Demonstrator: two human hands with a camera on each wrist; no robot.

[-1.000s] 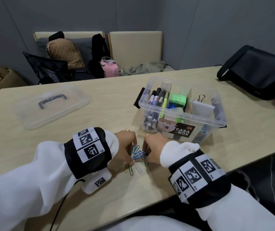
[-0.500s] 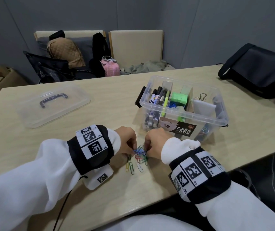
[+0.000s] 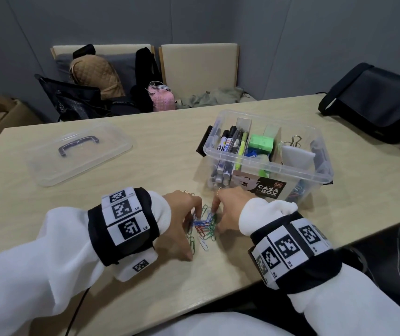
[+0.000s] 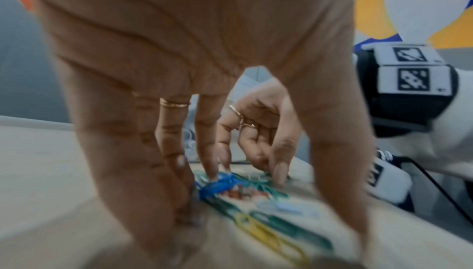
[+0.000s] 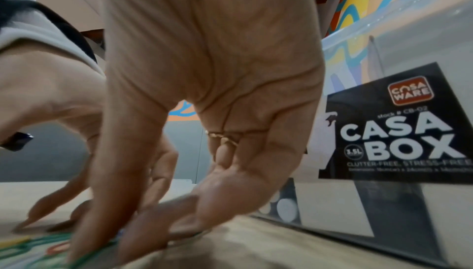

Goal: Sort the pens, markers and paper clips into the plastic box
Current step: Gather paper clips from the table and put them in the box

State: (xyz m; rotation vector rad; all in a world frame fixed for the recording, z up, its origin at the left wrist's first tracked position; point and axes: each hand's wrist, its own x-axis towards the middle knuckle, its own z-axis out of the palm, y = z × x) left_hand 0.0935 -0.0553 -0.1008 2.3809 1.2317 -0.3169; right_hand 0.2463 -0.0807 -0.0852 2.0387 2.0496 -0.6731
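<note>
On the counter point(image 3: 145, 166) stands the lidless clear plastic box point(image 3: 315, 175), with markers point(image 3: 228, 141) and pens upright in its left compartment. Its lid point(image 3: 80, 154) lies well to the left. Just before the box, the left hand point(image 3: 179, 219) and right hand point(image 3: 228, 209) press extended fingertips onto the coloured paper clips point(image 3: 204, 224).

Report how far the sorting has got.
Done: pens and markers stand in the plastic box. In hand: left hand and right hand rake the paper clips together on the table. Left: moving these clips into the box.
</note>
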